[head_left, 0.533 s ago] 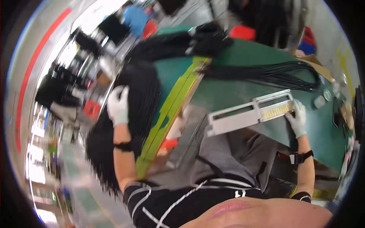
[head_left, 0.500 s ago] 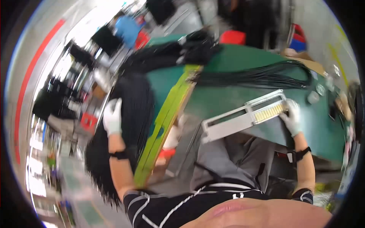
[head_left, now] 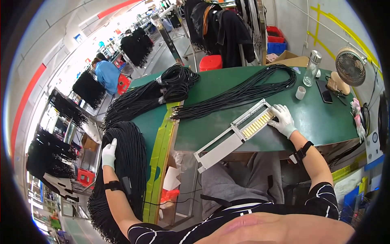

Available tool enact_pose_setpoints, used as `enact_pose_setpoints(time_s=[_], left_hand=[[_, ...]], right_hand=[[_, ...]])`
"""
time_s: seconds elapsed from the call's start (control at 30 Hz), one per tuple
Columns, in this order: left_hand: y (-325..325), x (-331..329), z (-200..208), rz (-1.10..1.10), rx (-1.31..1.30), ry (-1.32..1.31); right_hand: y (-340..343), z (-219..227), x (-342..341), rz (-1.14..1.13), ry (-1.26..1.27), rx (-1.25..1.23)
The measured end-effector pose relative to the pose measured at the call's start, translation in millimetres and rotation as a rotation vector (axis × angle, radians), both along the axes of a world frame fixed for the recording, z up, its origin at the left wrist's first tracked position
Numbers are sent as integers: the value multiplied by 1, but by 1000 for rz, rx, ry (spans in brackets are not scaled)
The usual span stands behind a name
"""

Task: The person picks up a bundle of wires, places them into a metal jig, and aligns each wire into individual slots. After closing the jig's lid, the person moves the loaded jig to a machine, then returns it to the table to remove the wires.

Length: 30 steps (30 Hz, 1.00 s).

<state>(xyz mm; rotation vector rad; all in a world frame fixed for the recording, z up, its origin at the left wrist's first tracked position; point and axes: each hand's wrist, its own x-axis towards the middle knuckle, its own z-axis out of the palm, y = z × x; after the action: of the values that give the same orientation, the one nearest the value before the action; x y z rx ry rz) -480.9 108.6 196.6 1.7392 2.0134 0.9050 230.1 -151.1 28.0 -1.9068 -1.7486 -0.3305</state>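
Note:
My left hand [head_left: 108, 154], in a white glove, lies against the outer side of a thick bundle of black cables [head_left: 131, 150] hanging over the table's left end. Its fingers are stretched out, and it does not hold the bundle. In a white glove too, my right hand [head_left: 284, 120] grips the far right end of a long grey metal frame [head_left: 221, 153]. A row of yellowish strips [head_left: 257, 125] fills one section of this frame. Tilted across the table's front edge, the frame has its lower left end above my lap.
On the green table [head_left: 195, 134] lie a looped cable bundle [head_left: 243, 94] and coiled cables [head_left: 174, 83]. A yellow-green strip [head_left: 156, 162] runs along a board edge. A glass bottle [head_left: 312, 69], a phone [head_left: 324, 91] and a small fan [head_left: 350, 67] stand right. A person in blue [head_left: 106, 75] sits far left.
The view has shifted and sharpened from a blur. My left hand still lies on the cable bundle; my right hand keeps its grip on the metal frame, which is now tilted more steeply.

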Motion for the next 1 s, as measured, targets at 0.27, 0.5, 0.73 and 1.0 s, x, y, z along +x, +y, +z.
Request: enact_pose_setpoints(time_s=[0.27, 0.5, 0.73, 1.0], left_hand=[[14, -135, -24, -426, 494, 719], [-23, 7, -3, -117, 160, -671], [-30, 8, -15, -46, 283, -843], [-19, -2, -23, -161, 249, -814]], right_hand=[[15, 13, -18, 112, 108, -42], [2, -8, 15, 91, 48, -60], [8, -20, 20, 79, 43, -48], [6, -18, 21, 67, 33, -64]])
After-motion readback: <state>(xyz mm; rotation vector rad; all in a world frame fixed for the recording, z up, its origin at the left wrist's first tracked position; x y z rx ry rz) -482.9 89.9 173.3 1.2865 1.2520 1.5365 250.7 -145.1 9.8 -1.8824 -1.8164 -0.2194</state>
